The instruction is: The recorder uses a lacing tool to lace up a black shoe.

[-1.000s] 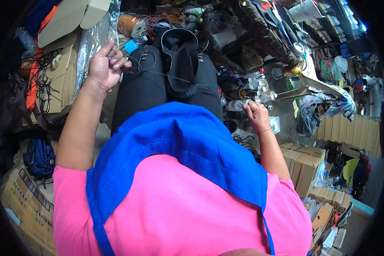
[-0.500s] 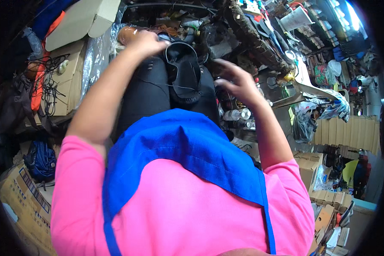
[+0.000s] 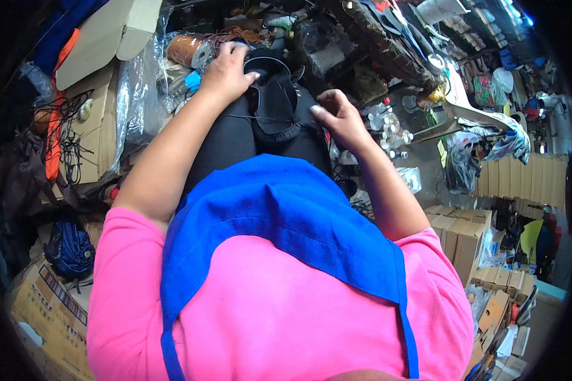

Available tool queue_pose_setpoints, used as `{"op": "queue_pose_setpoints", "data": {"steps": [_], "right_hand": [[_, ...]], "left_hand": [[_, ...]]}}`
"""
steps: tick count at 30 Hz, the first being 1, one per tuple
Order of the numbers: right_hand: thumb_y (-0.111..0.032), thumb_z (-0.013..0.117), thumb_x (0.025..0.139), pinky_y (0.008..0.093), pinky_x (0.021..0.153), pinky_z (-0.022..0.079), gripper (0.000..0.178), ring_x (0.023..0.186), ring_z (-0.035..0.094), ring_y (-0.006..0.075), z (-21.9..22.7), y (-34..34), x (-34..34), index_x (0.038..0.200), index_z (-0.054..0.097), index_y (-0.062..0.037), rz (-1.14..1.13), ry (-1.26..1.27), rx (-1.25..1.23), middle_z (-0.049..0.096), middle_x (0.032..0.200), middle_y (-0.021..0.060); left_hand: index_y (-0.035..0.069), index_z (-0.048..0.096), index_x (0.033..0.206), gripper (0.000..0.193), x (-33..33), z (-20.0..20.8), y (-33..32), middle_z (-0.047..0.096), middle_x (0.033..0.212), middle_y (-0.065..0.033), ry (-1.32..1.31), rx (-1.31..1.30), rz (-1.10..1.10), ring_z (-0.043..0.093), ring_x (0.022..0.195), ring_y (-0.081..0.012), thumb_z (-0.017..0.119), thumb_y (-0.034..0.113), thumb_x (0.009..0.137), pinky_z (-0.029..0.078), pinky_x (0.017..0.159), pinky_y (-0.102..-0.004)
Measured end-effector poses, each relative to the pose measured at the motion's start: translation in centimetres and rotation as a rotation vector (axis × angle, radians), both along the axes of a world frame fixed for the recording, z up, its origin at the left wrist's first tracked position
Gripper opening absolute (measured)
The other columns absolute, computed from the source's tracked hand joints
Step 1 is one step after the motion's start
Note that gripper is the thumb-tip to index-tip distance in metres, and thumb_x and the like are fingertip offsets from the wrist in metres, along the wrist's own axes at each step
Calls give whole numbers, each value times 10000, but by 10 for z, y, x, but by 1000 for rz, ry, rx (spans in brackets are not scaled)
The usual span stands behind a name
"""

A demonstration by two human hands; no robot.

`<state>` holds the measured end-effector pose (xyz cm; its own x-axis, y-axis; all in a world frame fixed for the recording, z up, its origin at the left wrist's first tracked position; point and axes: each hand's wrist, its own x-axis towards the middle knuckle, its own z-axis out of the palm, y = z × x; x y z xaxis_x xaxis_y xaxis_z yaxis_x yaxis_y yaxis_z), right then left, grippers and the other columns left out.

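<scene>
A black shoe (image 3: 275,105) with a round opening and a gathered, stitched-looking edge at its near end rests across my knees. A thin dark thread (image 3: 240,117) runs from it over my left thigh. My left hand (image 3: 225,75) is at the shoe's far left, fingers curled and thumb beside the rim of the opening. My right hand (image 3: 341,119) hovers right of the shoe, apart from it, with thumb and forefinger drawn together. Whatever either hand holds is too small or hidden to make out.
Beyond my left hand lies an orange-brown spool in clear plastic (image 3: 183,49). Cardboard (image 3: 98,127) and clear plastic wrap (image 3: 136,95) are at left. Small bottles (image 3: 391,130) stand right of my right hand. A dark, rough bench edge (image 3: 388,47) rises at far right.
My right hand has moved slightly inward and its fingers have drawn together. My left hand has shifted a little right, its thumb now by the shoe's rim. The view has shifted slightly.
</scene>
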<state>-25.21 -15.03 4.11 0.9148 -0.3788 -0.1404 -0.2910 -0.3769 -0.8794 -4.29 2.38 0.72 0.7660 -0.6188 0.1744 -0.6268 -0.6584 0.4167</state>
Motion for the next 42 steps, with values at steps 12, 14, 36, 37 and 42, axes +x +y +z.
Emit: {"op": "queue_pose_setpoints", "data": {"steps": [12,14,36,37,42], "right_hand": [[-274,627,862,370,548,415,303,546,472,179,22,8,12,772,581,12,431,192,-208,529,617,154],[-224,611,844,393,539,408,272,538,496,249,28,12,11,731,547,14,469,198,-249,524,640,187],[-64,646,784,359,676,498,234,767,612,296,41,5,-15,1007,702,-107,317,-13,-425,601,829,129],[-76,649,779,367,681,500,234,779,615,300,40,5,-14,1005,703,-108,321,-7,-451,603,831,133],[-103,655,745,385,695,507,232,792,623,310,48,7,-7,972,706,-99,367,51,-560,615,820,137]], "left_hand": [[55,606,930,221,-52,23,-11,519,1020,-93,396,-261,-676,565,970,-275,681,177,762,466,857,-357],[56,598,939,230,-52,23,-10,513,1036,-94,398,-255,-683,560,982,-278,677,180,763,463,866,-362],[59,674,913,162,-27,39,-31,546,927,-57,737,-20,-840,564,934,-210,685,104,758,449,838,-312],[59,674,913,162,-27,40,-31,546,927,-57,738,-22,-838,564,934,-210,685,104,758,449,838,-312],[67,712,917,167,-25,37,-31,541,919,-54,737,-3,-845,565,929,-207,672,79,756,447,843,-304]]}}
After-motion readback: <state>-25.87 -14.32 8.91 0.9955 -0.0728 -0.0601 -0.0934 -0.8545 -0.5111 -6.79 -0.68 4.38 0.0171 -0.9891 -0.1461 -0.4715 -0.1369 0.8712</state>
